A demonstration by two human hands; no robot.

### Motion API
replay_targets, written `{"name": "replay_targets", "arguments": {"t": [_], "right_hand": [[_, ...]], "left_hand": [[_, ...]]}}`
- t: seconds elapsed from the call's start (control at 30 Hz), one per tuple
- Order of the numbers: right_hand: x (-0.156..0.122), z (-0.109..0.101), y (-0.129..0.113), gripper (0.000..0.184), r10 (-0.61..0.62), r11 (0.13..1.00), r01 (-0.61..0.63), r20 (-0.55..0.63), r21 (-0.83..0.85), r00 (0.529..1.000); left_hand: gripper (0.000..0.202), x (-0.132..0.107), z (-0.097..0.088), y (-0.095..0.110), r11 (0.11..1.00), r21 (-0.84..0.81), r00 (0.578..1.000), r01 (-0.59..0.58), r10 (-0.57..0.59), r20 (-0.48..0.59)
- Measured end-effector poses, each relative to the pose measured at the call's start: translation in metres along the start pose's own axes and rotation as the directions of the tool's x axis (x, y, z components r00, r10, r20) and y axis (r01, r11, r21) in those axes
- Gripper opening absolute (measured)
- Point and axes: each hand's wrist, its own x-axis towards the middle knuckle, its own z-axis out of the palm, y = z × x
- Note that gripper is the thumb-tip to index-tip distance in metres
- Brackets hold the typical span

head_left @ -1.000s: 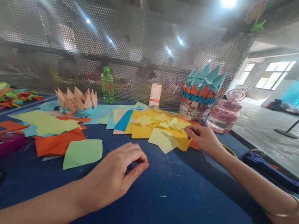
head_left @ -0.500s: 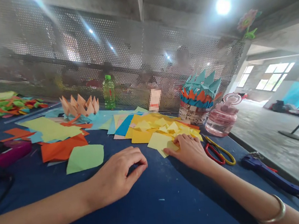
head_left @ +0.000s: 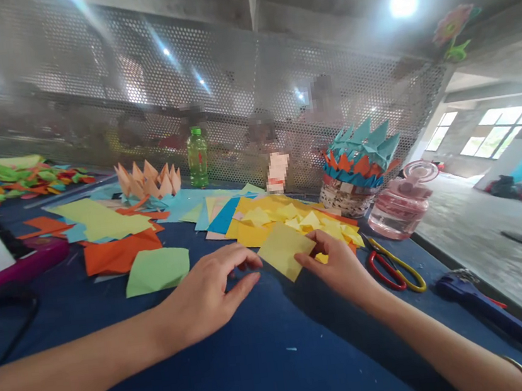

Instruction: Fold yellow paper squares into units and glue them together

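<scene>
Bright, hazy view lit by a ceiling lamp (head_left: pixel 403 3) and daylight from windows (head_left: pixel 493 132). Glare streaks cross the perforated metal screen (head_left: pixel 209 81); wide-angle distortion bends the edges. A soft shadow falls on the blue tabletop (head_left: pixel 246 381) beside the right forearm (head_left: pixel 430 333).

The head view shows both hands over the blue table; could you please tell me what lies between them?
In the head view, a yellow paper square lies between the left hand and the right hand, which holds it.

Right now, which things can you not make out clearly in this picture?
Head view:
The people behind the metal screen: blurred by it.
The small upright item: pixelated.
The purple object: cut off by the left edge.
The yellow paper: one corner hidden by the right hand.
</scene>
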Motion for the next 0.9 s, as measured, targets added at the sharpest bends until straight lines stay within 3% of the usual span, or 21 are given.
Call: {"name": "replay_targets", "arguments": {"t": [0.17, 0.3, 0.4, 0.5, 0.57, 0.7, 0.9], "right_hand": [[-0.02, 0.005, -0.026, 0.03, -0.043, 0.929, -0.005, 0.121, 0.369, 0.992], [-0.03, 0.006, -0.035, 0.035, -0.048, 0.888, -0.022, 0.139, 0.459, 0.989], [-0.032, 0.006, -0.033, 0.038, -0.054, 0.905, -0.01, 0.136, 0.426, 0.989], [-0.034, 0.005, -0.028, 0.03, -0.149, 0.936, 0.124, 0.053, 0.329, 0.987], [-0.035, 0.004, -0.024, 0.029, -0.241, 0.941, 0.236, -0.012, 0.242, 0.971], [-0.037, 0.004, -0.023, 0.053, -0.426, 0.902, 0.426, -0.016, 0.07, 0.905], [-0.037, 0.006, -0.026, 0.03, -0.488, 0.872, 0.489, -0.044, 0.019, 0.872]], "left_hand": [[0.045, 0.002, -0.003, 0.001, 0.961, -0.224, 0.986, 0.164, -0.168, 0.002], [0.056, 0.003, 0.0, -0.003, 0.884, -0.397, 0.969, 0.247, -0.236, 0.077], [0.047, 0.005, 0.002, -0.004, 0.735, -0.579, 0.933, 0.354, -0.239, 0.268], [0.038, 0.007, 0.001, -0.005, 0.613, -0.641, 0.883, 0.462, -0.25, 0.397], [0.037, 0.008, -0.001, -0.005, 0.592, -0.644, 0.873, 0.485, -0.29, 0.391], [0.036, 0.009, -0.004, -0.004, 0.533, -0.674, 0.859, 0.512, -0.319, 0.401], [0.034, 0.007, -0.003, -0.004, 0.477, -0.723, 0.865, 0.5, -0.233, 0.444]]}}
